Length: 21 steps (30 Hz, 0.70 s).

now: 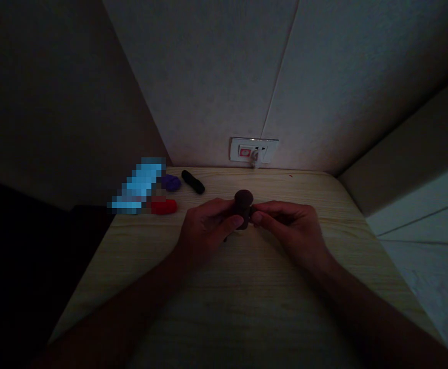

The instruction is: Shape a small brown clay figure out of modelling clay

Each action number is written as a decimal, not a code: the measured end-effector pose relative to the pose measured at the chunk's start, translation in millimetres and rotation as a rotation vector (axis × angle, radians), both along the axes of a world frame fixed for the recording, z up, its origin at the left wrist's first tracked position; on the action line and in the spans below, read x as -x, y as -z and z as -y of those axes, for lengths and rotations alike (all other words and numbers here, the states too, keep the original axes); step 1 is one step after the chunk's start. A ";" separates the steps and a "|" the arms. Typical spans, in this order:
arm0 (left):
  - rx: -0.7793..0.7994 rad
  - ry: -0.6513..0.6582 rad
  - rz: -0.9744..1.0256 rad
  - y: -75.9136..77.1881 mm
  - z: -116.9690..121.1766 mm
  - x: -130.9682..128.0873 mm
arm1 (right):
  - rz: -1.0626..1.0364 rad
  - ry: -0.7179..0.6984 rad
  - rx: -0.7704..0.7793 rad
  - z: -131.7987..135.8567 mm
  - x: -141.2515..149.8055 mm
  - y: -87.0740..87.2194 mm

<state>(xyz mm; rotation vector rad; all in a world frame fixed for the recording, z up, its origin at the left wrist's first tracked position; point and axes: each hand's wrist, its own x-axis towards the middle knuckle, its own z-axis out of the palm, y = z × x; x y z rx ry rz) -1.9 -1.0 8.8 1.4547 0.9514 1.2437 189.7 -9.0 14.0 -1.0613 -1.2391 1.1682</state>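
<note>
1 dk brown piece [243,204] gripped in L hand [204,225]; R hand [299,228], pinched narrow, nips its side.

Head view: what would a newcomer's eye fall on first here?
Probably the bright blue pixelated patch at the back left of the dim wooden tabletop, with a red piece by its lower right. Next, the dark round-topped piece near the middle, held by the left hand, with the right hand's fingertips close at its side. Then the pale wall socket behind.
</note>
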 end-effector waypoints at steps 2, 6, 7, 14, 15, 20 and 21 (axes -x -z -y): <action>-0.016 0.002 -0.001 -0.3 -0.1 -0.3 | -0.020 -0.006 0.021 0.1 0.6 0.9; -0.014 0.004 0.031 2.2 -1.0 -0.9 | -0.039 -0.009 0.019 0.2 0.8 1.4; -0.004 0.003 0.034 2.8 -1.1 -0.8 | -0.046 -0.007 0.014 0.1 0.6 1.3; 0.035 0.026 0.050 1.4 0.2 -0.3 | 0.013 0.005 -0.023 1.5 1.0 1.5; 0.064 0.034 0.063 1.7 0.3 -0.6 | 0.028 0.010 -0.035 2.2 1.2 2.1; 0.215 0.079 0.190 9.8 -1.6 -1.2 | 0.162 0.077 -0.239 5.9 -0.5 2.4; 0.234 0.087 0.220 11.5 -2.2 -1.0 | 0.220 0.077 -0.307 6.2 -1.4 1.4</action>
